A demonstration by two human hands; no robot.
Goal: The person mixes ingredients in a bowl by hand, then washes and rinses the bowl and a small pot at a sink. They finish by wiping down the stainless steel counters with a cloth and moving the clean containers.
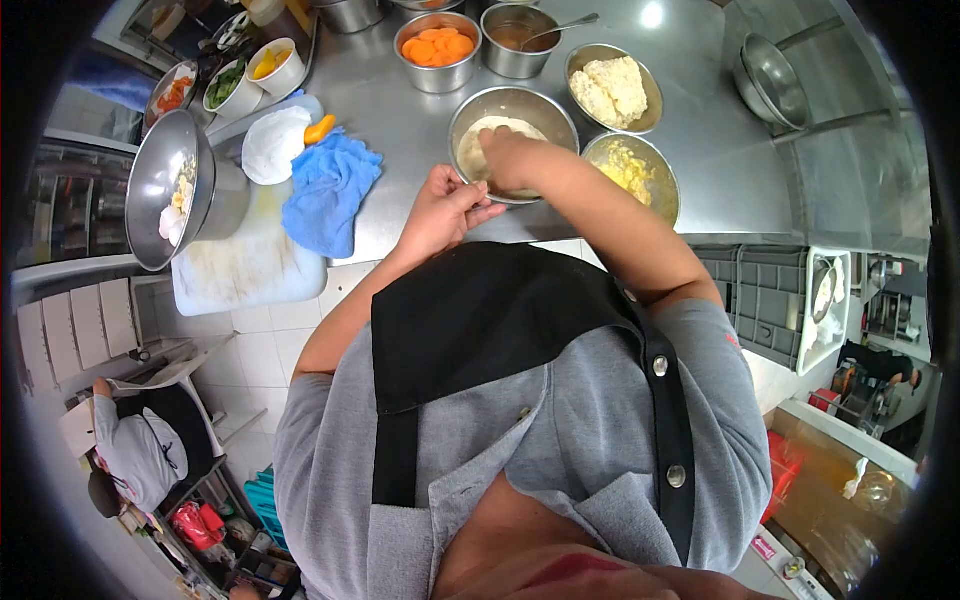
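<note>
A steel bowl [562,108] holding a pale, creamy mixture [518,126] stands near the front edge of the counter. My right hand [508,160] reaches down inside it, its fingertips hidden in or against the mixture; whether it grips anything cannot be made out. At the bowl's near left rim is my left hand [452,208], with the thumb and a finger closed on the rim. To the right, a bowl of yellow mash [628,172] sits below a bowl of pale, crumbly food [610,90].
Sliced carrots [438,46] and a spoon in brown liquid [520,38] stand behind. On the left are a blue cloth [332,190], a cutting board [250,270] and a large steel bowl [140,200]. A grey crate [755,290] is at right; another person [145,450] is lower left.
</note>
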